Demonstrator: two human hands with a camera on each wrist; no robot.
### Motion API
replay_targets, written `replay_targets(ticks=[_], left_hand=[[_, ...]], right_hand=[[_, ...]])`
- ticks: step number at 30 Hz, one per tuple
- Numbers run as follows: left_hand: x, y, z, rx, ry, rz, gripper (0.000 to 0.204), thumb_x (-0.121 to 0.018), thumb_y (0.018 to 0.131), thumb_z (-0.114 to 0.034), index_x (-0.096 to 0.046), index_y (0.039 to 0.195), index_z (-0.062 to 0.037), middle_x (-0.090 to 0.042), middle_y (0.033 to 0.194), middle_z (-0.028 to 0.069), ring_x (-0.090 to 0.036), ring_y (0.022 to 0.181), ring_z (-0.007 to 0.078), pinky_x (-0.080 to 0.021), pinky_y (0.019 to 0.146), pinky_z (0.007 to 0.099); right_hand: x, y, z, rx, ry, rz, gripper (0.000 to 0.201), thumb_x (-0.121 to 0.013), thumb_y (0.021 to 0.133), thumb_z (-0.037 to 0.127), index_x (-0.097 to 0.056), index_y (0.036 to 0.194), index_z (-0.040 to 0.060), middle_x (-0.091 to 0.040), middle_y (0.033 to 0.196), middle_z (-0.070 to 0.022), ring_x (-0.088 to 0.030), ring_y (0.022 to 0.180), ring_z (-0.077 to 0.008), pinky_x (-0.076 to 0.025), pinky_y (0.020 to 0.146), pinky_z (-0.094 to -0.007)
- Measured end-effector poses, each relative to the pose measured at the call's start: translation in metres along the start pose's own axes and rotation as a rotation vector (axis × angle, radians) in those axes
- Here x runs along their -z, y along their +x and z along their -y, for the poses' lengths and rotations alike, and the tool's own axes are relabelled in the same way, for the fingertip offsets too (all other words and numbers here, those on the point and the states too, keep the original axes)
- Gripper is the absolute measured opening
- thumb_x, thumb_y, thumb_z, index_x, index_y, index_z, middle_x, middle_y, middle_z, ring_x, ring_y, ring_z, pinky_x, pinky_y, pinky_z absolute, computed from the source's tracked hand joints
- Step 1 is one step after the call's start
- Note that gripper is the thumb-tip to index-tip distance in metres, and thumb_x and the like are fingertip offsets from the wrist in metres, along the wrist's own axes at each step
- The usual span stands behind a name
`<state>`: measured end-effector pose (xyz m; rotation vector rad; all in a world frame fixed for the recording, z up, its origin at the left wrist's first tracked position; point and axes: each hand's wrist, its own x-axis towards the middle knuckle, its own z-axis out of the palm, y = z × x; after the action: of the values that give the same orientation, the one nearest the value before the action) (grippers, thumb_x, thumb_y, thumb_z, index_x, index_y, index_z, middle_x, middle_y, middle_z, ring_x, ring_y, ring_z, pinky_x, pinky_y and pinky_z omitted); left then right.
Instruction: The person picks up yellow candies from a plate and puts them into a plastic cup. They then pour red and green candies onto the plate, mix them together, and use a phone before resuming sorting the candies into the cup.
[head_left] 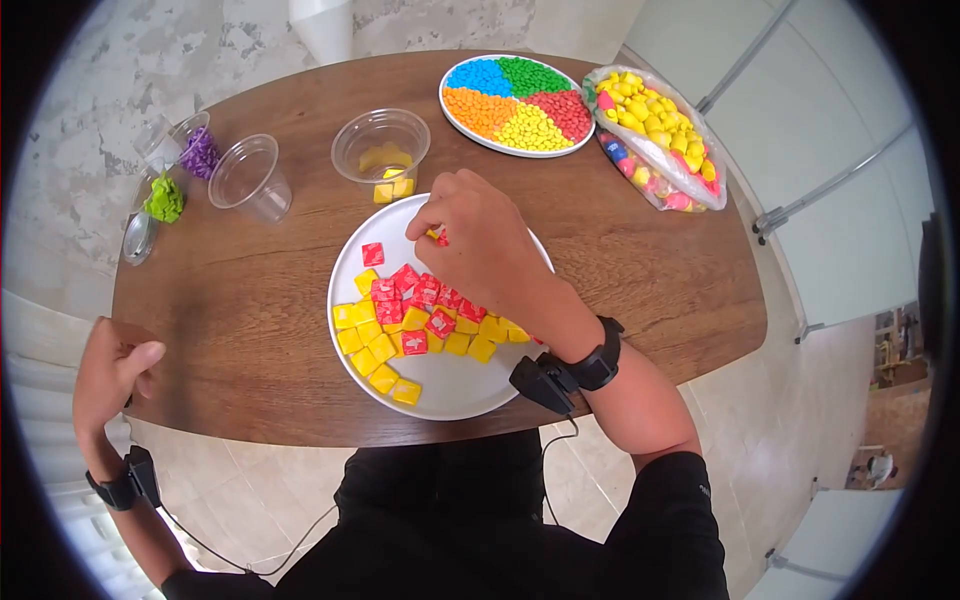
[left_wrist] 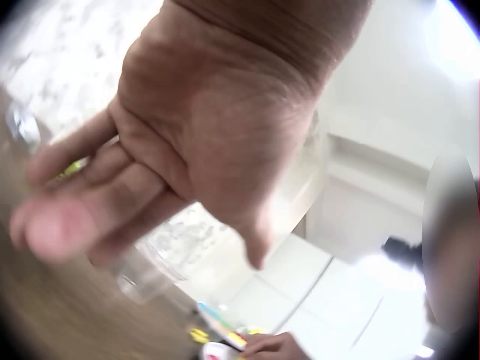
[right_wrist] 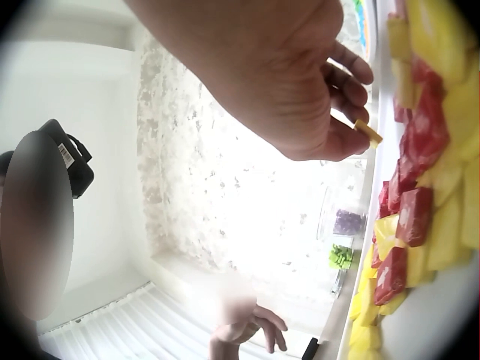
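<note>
My right hand (head_left: 478,235) is over the far part of a round white plate (head_left: 470,395). Between its thumb and fingertips it pinches a yellow wrapped candy (right_wrist: 367,133). Yellow square candies (head_left: 380,348) and red wrapped ones (head_left: 388,312) lie mixed on the plate, with one red candy (head_left: 373,254) apart near the rim. Just beyond the plate stands a clear plastic bowl (head_left: 345,148) with several yellow candies in it. Off to the left, my left hand (head_left: 112,372) is raised by the table edge, fingers relaxed and holding nothing, its palm (left_wrist: 217,112) facing the wrist camera.
A divided plate of colored candies (head_left: 518,106) and a plastic bag of yellow and pink pieces (head_left: 660,135) stand at the back right. On the left are a clear cup (head_left: 250,180), a purple shredded bundle (head_left: 200,153) and a green one (head_left: 164,198).
</note>
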<state>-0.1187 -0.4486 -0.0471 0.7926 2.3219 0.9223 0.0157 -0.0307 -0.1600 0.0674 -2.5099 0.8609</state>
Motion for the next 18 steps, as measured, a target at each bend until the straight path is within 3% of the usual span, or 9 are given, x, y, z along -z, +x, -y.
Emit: replay_targets(ticks=[2,3,4,6,10,11,13,17,18], left_hand=[[0.002,-0.006,-0.015,0.302,0.887,-0.312,0.049,-0.079,0.086,-0.042,-0.075,0.099,0.0049,-0.073,0.068,0.0182,-0.071,0.060,0.0313,-0.058,0.066,0.0351],[0.001,-0.009,-0.015,0.331,0.904,-0.511,0.047,-0.085,0.081,-0.028,-0.072,0.117,-0.0001,-0.076,0.109,0.0237,-0.073,0.100,0.0346,-0.056,0.092,0.0388],[0.003,-0.011,-0.012,0.336,0.907,-0.516,0.047,-0.085,0.081,-0.028,-0.072,0.117,-0.0001,-0.076,0.109,0.0237,-0.073,0.100,0.0346,-0.056,0.092,0.0388],[0.010,-0.011,-0.001,-0.458,1.378,-0.994,0.072,-0.076,0.089,-0.023,-0.049,0.148,0.0095,-0.057,0.141,0.0308,-0.056,0.134,0.0355,-0.040,0.116,0.0439],[0.009,0.003,0.011,-0.692,1.101,-1.359,0.076,-0.071,0.091,-0.016,-0.038,0.155,0.0083,-0.042,0.157,0.0310,-0.038,0.150,0.0397,-0.028,0.125,0.0486],[0.005,0.014,0.009,-0.829,0.749,-1.412,0.073,-0.069,0.093,-0.015,-0.037,0.154,0.0086,-0.042,0.158,0.0312,-0.037,0.151,0.0419,-0.028,0.125,0.0525],[-0.007,0.027,-0.007,-0.899,0.152,-1.371,0.069,-0.063,0.094,-0.020,-0.034,0.154,-0.0026,-0.038,0.160,0.0335,-0.037,0.150,0.0480,-0.026,0.124,0.0653],[-0.047,0.062,-0.030,-0.827,-0.595,-1.067,0.067,-0.049,0.101,-0.039,-0.038,0.154,0.0006,-0.043,0.157,0.0350,-0.047,0.144,0.0472,-0.037,0.121,0.0587],[-0.055,0.067,-0.035,-0.835,-0.758,-0.684,0.067,-0.046,0.102,-0.040,-0.038,0.154,0.0004,-0.048,0.152,0.0351,-0.055,0.137,0.0445,-0.045,0.113,0.0531]], right_hand=[[-0.001,0.001,0.001,0.022,0.009,-0.046,0.011,-0.075,0.076,0.004,-0.068,0.068,0.0042,-0.060,0.082,-0.0107,-0.060,0.088,-0.0307,-0.052,0.076,-0.0441],[0.001,0.002,0.002,0.029,-0.008,-0.049,0.010,-0.075,0.076,0.004,-0.069,0.068,0.0046,-0.060,0.083,-0.0102,-0.060,0.089,-0.0303,-0.052,0.077,-0.0439],[0.002,0.003,0.004,0.036,-0.024,-0.054,0.009,-0.075,0.076,0.004,-0.070,0.069,0.0050,-0.061,0.083,-0.0098,-0.061,0.089,-0.0299,-0.052,0.078,-0.0437],[0.004,0.003,0.007,0.028,-0.015,-0.055,0.008,-0.076,0.076,0.005,-0.071,0.070,0.0054,-0.062,0.084,-0.0094,-0.061,0.090,-0.0295,-0.053,0.078,-0.0434],[0.004,0.004,0.009,0.016,-0.001,-0.048,0.004,-0.076,0.077,0.005,-0.074,0.074,0.0063,-0.064,0.087,-0.0089,-0.062,0.093,-0.0285,-0.053,0.080,-0.0424],[0.004,0.004,0.009,0.022,0.005,-0.044,0.004,-0.076,0.077,0.005,-0.074,0.074,0.0063,-0.064,0.087,-0.0089,-0.062,0.093,-0.0285,-0.053,0.080,-0.0424],[0.004,0.004,0.009,0.004,0.032,-0.038,0.003,-0.076,0.078,0.006,-0.076,0.076,0.0063,-0.065,0.088,-0.0091,-0.062,0.094,-0.0282,-0.053,0.080,-0.0424],[0.006,0.003,0.011,-0.009,0.040,-0.023,0.003,-0.075,0.079,0.006,-0.076,0.077,0.0059,-0.065,0.088,-0.0095,-0.062,0.094,-0.0284,-0.053,0.081,-0.0425],[0.007,0.003,0.011,-0.002,0.041,-0.027,0.003,-0.075,0.079,0.006,-0.076,0.077,0.0057,-0.065,0.088,-0.0096,-0.062,0.094,-0.0285,-0.053,0.081,-0.0427]])
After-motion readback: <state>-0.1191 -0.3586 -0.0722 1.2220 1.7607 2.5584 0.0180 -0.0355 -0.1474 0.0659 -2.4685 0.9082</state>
